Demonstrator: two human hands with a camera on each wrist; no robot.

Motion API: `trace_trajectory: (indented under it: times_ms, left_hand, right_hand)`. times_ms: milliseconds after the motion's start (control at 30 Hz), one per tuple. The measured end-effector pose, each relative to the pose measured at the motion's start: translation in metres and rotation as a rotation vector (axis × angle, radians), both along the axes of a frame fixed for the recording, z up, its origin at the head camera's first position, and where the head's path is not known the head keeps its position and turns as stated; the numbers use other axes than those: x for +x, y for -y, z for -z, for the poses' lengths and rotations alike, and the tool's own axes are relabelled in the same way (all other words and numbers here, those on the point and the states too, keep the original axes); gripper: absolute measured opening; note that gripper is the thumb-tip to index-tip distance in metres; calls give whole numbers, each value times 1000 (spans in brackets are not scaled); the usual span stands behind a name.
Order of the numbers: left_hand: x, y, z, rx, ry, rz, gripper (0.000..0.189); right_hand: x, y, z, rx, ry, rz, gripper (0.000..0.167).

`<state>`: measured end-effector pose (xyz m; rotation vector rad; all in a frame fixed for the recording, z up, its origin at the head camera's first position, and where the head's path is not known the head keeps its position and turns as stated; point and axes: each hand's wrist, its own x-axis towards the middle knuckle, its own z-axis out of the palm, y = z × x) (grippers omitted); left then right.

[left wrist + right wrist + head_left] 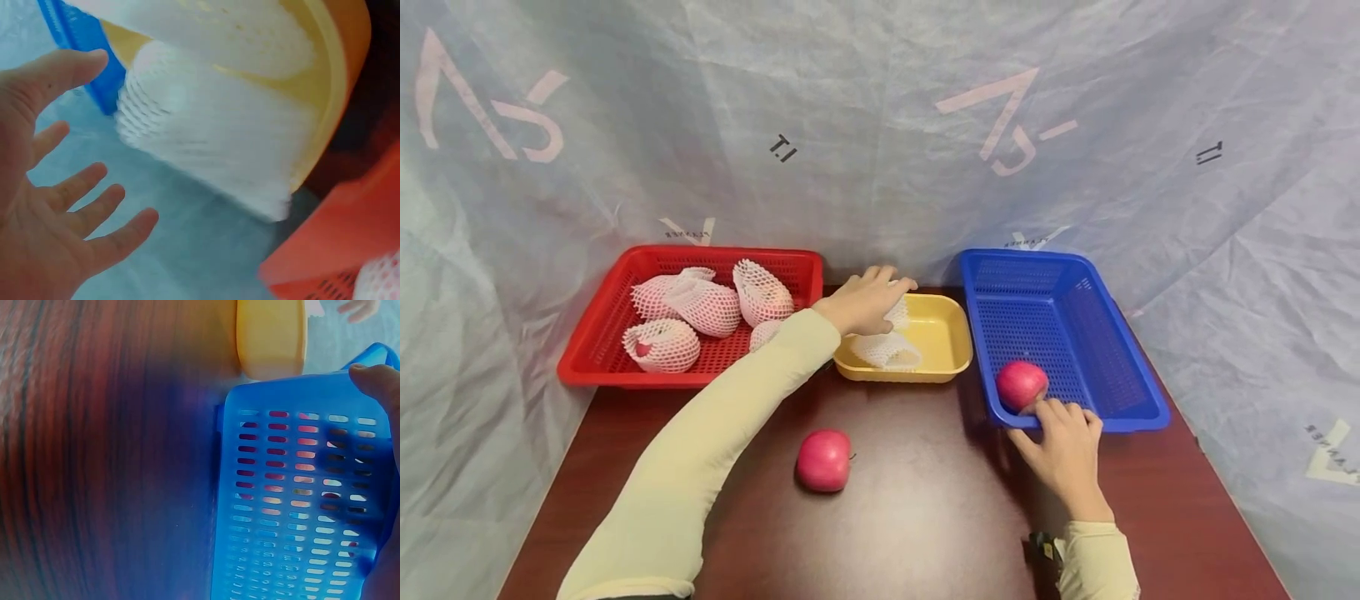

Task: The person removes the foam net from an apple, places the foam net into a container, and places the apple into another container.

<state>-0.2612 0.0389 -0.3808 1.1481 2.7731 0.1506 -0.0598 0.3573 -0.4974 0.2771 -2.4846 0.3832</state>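
Note:
My left hand point(867, 302) reaches over the yellow tray point(943, 377), its fingers spread and holding nothing in the left wrist view. White foam nets point(887, 352) lie in the tray beneath and beside this hand; one foam net point(212, 125), blurred, sticks out over the tray's edge. At the near wall of the blue basket point(1075, 427), my right hand point(1063, 446) grips the rim, fingers over it inside and thumb outside. A bare red apple point(1021, 385) sits in that basket's near left corner, close by the fingertips. Another red apple point(823, 460) rests on the table.
A red basket point(647, 379) at the left holds several fruits in foam nets point(703, 307). My left sleeve point(715, 433) crosses in front of it. Behind the containers hangs a grey printed cloth point(872, 167). All stands on a dark brown table point(917, 475).

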Motion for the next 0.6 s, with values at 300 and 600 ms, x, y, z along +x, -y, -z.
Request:
trace_trajectory:
  times_ms: [300, 600]
  left_hand:
    - [64, 26, -9, 6, -73, 162, 61]
    - [132, 66, 4, 4, 114, 194, 69]
  right_hand:
    - [0, 2, -1, -8, 3, -5, 36]
    - [-1, 2, -1, -9, 4, -4, 35]
